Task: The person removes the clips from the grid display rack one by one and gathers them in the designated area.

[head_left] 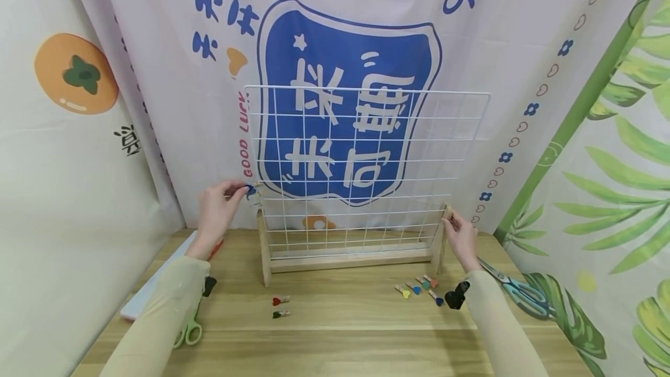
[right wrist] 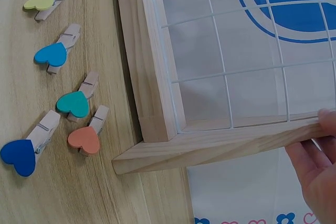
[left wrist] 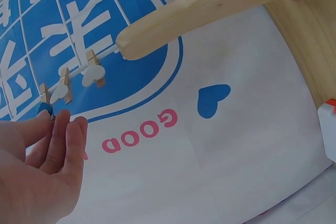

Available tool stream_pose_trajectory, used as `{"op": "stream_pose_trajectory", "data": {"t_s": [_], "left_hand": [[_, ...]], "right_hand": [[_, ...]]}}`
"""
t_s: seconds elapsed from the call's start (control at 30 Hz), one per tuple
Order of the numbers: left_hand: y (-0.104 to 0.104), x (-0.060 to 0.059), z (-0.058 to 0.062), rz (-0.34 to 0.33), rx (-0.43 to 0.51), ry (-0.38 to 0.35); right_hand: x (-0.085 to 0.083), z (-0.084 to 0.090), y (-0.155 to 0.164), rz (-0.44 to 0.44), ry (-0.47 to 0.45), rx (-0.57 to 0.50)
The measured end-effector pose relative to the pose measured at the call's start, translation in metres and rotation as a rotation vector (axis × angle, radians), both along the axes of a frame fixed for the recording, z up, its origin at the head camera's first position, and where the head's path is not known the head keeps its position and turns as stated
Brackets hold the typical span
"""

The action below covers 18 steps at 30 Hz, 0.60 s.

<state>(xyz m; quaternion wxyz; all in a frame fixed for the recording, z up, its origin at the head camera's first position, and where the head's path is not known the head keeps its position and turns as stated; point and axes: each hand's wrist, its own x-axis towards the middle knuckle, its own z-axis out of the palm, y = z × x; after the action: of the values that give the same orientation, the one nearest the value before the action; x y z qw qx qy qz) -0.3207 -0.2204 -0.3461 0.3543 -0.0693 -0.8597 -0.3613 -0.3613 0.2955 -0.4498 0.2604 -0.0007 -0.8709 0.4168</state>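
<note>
A white wire grid (head_left: 335, 161) stands upright in a wooden stand (head_left: 345, 263). At the grid's left edge my left hand (head_left: 217, 209) pinches a small clothespin with a blue heart (left wrist: 45, 108) between thumb and fingertips. Two clothespins with white hearts (left wrist: 94, 75) are clipped to that same edge, between the blue one and the stand's left post (left wrist: 199, 11). My right hand (head_left: 460, 233) grips the top of the stand's right post (right wrist: 231, 150), thumb on one side and fingers on the other.
Clothespins with red (head_left: 276, 301) and green hearts (head_left: 277, 314) lie front left. Several more with coloured hearts, one yellow (head_left: 405, 294), lie front right. Blue-handled scissors (head_left: 526, 298) are at the right edge, green-handled scissors (head_left: 192, 332) and a white flat object (head_left: 152, 284) at left.
</note>
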Motion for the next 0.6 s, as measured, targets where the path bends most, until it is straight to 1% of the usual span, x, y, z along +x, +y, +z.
{"op": "stream_pose_trajectory", "data": {"t_s": [0.17, 0.33, 0.6], "left_hand": [[0.001, -0.002, 0.0, 0.021, 0.013, 0.011], [-0.001, 0.0, 0.0, 0.032, 0.045, 0.0], [-0.011, 0.01, -0.006, 0.058, 0.111, -0.034]], "right_hand": [[0.001, 0.001, -0.001, -0.007, -0.007, 0.006], [0.001, 0.001, -0.001, -0.009, -0.021, -0.008], [0.001, 0.001, -0.001, -0.017, -0.02, -0.002]]}}
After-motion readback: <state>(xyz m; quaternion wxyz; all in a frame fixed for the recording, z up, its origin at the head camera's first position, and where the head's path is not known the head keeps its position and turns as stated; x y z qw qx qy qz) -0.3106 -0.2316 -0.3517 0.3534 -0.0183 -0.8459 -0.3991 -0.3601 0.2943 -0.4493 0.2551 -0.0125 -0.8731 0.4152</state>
